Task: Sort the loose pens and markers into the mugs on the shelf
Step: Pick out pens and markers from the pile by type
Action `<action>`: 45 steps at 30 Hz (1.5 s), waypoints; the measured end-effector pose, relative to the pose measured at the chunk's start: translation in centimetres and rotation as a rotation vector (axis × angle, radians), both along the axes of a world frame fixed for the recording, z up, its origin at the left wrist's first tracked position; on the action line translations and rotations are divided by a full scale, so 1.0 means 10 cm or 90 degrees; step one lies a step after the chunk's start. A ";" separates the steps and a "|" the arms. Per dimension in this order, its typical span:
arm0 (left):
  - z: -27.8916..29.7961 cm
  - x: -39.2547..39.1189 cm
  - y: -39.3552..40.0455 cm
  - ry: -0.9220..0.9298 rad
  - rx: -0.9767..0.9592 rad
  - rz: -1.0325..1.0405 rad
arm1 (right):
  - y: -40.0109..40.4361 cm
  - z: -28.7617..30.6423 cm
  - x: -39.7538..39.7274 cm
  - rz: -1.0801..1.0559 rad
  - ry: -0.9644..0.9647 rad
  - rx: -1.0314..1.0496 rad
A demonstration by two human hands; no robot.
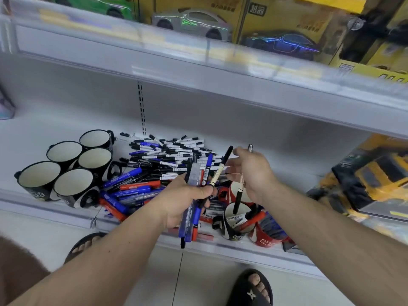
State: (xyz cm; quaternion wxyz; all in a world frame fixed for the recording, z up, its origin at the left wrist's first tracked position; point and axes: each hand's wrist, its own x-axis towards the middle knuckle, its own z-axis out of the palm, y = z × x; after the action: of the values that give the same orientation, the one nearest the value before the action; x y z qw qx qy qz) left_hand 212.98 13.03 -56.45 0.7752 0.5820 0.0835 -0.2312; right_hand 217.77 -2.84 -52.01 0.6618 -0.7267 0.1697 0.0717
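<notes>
White shelf (55, 129); left hand (183, 199) grips slender plastic markers (194, 173).

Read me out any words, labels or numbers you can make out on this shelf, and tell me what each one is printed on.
"超霸", or close to it: white sign on the dark patch of the yellow toy car box on the upper shelf; somewhat blurred.
Other print on the yellow boxes: blurred, unreadable.
Logo on the black mugs: too blurred.
Logo on the red mug: too blurred.
Print on the markers in the pile and in the left hand: too small.
</notes>
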 end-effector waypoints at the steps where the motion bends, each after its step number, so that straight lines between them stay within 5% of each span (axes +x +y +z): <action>1: -0.01 0.01 -0.01 -0.005 0.007 0.015 | -0.06 0.00 0.03 0.001 0.020 -0.010; 7: -0.11 0.01 -0.03 -0.048 0.061 0.025 | -0.24 -0.05 -0.03 0.143 0.130 0.029; 13: -0.18 -0.05 -0.12 -0.056 0.094 -0.045 | -0.17 -0.13 -0.14 0.281 0.102 0.014; 21: -0.24 -0.04 -0.07 -0.067 0.170 -0.077 | -0.33 -0.07 -0.06 0.148 0.030 -0.009; 25: -0.26 -0.05 -0.03 -0.077 0.195 -0.120 | -0.47 0.00 -0.02 0.180 -0.058 -0.145; 35: -0.37 0.00 -0.13 -0.083 0.236 -0.161 | -0.59 -0.07 -0.04 0.213 0.006 -0.278; 41: -0.47 0.11 -0.13 -0.004 0.179 -0.030 | -0.96 0.11 0.13 0.058 -0.052 -0.333; 45: -0.49 0.15 -0.16 0.033 0.143 0.043 | -1.31 0.22 0.26 -0.048 -0.137 -0.567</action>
State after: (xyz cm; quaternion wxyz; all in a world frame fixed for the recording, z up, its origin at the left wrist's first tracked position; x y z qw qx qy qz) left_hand 214.52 11.46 -61.31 0.7099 0.6561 0.1485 -0.2087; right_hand 220.36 -15.98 -49.85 0.3009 -0.9370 0.1407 -0.1085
